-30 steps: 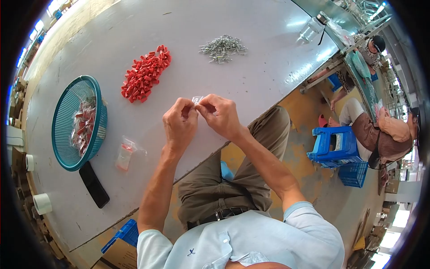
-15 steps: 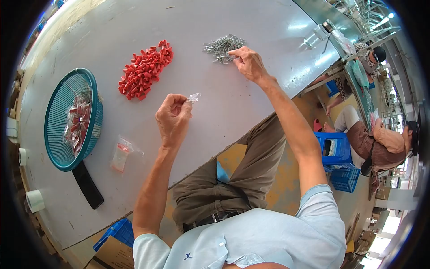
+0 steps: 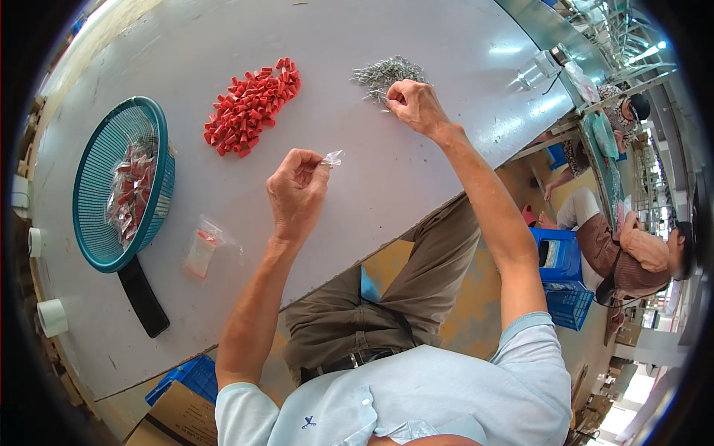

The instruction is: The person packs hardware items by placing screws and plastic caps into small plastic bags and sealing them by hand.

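Note:
My left hand (image 3: 299, 197) is closed in a pinch over the table, with a small clear plastic bag (image 3: 334, 158) sticking out from its fingertips. At the near edge of a loose pile of small silver metal pins (image 3: 388, 72), which look like rivets or screws, my right hand (image 3: 418, 110) has its thumb and fingers pressed together. Whatever lies between those fingertips is too small to make out. A heap of short red plastic caps (image 3: 251, 108) lies left of the metal pile, beyond my left hand.
A teal plastic basket (image 3: 83, 204) holds clear bags with red pieces. A black phone (image 3: 143, 299) lies partly under it. Flat clear bags (image 3: 203, 251) lie nearby. Tape rolls (image 3: 52, 317) line the left edge. A glass jar (image 3: 534, 71) stands far right. Other people sit beyond the table.
My right fingertips have drawn back from the middle of the metal pile to its near edge. My left hand has turned slightly, still with the bag. The whole view has shifted a little.

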The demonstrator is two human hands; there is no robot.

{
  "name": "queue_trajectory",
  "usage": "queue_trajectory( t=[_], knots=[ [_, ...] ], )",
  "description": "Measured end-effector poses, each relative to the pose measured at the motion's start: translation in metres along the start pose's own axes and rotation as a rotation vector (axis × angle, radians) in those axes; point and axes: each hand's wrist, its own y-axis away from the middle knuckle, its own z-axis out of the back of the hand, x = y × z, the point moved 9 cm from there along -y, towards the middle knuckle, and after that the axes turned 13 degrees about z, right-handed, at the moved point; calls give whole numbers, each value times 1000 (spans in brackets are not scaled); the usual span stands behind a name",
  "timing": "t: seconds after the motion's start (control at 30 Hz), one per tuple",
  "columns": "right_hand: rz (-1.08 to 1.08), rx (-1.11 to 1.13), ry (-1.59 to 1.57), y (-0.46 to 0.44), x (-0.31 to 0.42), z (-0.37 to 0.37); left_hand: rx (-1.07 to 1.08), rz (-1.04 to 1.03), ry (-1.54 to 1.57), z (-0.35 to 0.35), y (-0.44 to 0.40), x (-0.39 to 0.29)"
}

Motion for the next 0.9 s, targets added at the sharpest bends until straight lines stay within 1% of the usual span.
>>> queue_trajectory(
  t=[0.07,0.13,0.27,0.33,0.37,0.43,0.47,0.53,0.57,0.63,0.67,0.73,0.77,0.8,0.87,0.9],
  knots=[
    [19,-5,17,2,-1,-1,-9,-46,-5,0,0,-1],
    [58,-56,27,4,4,4,-10,-47,-8,0,-1,0],
    [52,-94,-18,9,10,8,-20,-47,-11,2,0,-2],
    [3,-147,-117,11,8,11,-21,-45,-12,3,-1,-2],
    [5,-146,-118,11,9,11,-19,-43,-14,3,-1,-1],
    [-64,-162,-195,12,5,11,-27,-47,-18,3,-2,0],
    [-63,-162,-197,13,7,11,-33,-52,-22,4,-2,0],
    [-37,-232,-285,15,19,18,-40,-53,-12,5,-2,-2],
    [-34,-227,-292,18,25,17,-47,-52,-3,6,-2,-2],
    [-80,-172,-527,26,49,7,-79,-55,-9,9,-3,0],
    [-74,-163,-544,31,65,5,-100,-67,-9,11,-3,-1],
    [-146,-37,-828,49,95,-17,-121,-54,-9,12,-1,-3],
    [-171,32,-891,57,105,-28,-125,-50,3,13,-1,-4],
    [-171,33,-897,62,113,-30,-128,-48,-2,13,0,-4],
    [-247,108,-1030,72,127,-44,-125,-74,-38,12,2,-8],
    [-240,126,-1046,74,132,-49,-124,-75,-39,12,3,-9]
  ],
)
